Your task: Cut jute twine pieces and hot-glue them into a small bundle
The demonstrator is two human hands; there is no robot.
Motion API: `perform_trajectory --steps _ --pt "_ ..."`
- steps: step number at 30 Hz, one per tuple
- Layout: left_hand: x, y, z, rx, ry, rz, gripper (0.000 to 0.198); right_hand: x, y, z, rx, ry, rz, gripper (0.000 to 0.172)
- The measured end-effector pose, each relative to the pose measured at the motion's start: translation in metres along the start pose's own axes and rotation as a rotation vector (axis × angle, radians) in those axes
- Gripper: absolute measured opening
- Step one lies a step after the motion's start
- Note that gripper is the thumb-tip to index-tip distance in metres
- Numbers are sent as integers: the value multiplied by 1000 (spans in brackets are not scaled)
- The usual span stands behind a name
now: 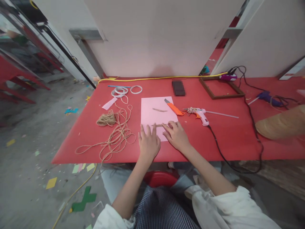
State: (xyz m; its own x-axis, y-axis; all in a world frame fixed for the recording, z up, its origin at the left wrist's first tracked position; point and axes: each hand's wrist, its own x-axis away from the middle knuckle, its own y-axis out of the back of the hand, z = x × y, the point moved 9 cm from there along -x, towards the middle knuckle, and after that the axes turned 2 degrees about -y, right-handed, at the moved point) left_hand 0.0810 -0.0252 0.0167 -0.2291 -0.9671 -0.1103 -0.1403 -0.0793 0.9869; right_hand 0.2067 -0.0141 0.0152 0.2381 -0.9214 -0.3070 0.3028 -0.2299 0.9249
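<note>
- Fingers [149,129] of the left hand [149,144] lie extended, palm down, on the near left part of a pink sheet [154,103]; this hand is unclenched.
- The right hand [178,135] lies over the sheet's near right edge, fingertips lowered; I cannot tell whether it pinches anything.
- A short brown strip [159,125] lies on the sheet between the fingertips of both hands.
- Farther up the sheet, well inside its edges, lies a second short piece [159,110].
- An orange cutter [175,108] crosses the sheet's right edge at a slant, blade end on the paper.
- Just right of it, a pink glue gun [202,117] points left; its black cord [250,172] drops past the near edge of the red table [224,140].
- To the left, beyond a bare band of tabletop, are loose twine and a wound bundle [106,118].
- Between sheet and near table edge, a red margin runs under the wrists.
- Far left are white rings [119,92]; far right, a brown frame [228,96].
- A yellow cord [154,78] follows the far edge.
</note>
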Motion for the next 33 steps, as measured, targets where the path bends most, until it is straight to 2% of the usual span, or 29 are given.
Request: perform_trajectory --steps 6,10,12,15,20,23,25,28,33 --pt "-1 1 -1 -15 -6 -5 57 -8 6 0 6 -36 38 39" --pt "-1 0 0 -14 -9 -6 59 -31 5 -17 -170 5 142 29" --pt "-1 0 1 -12 -3 -9 60 -45 9 -40 -284 -57 136 31" --pt "-1 1 1 -18 2 -7 63 -65 18 -81 -345 -170 48 33" --pt "-1 1 1 -29 12 20 61 -104 15 -145 -292 -353 4 40" --pt "-2 1 2 -22 16 16 62 -132 14 -187 -204 -456 -59 35" --pt "-2 0 3 -16 15 9 61 -148 10 -212 -159 -505 -59 41" --pt "-2 -1 5 -7 13 -11 61 -164 3 -238 -126 -525 -37 52" --pt "-3 -1 6 4 5 -32 60 -170 -14 -256 -87 -537 50 52"
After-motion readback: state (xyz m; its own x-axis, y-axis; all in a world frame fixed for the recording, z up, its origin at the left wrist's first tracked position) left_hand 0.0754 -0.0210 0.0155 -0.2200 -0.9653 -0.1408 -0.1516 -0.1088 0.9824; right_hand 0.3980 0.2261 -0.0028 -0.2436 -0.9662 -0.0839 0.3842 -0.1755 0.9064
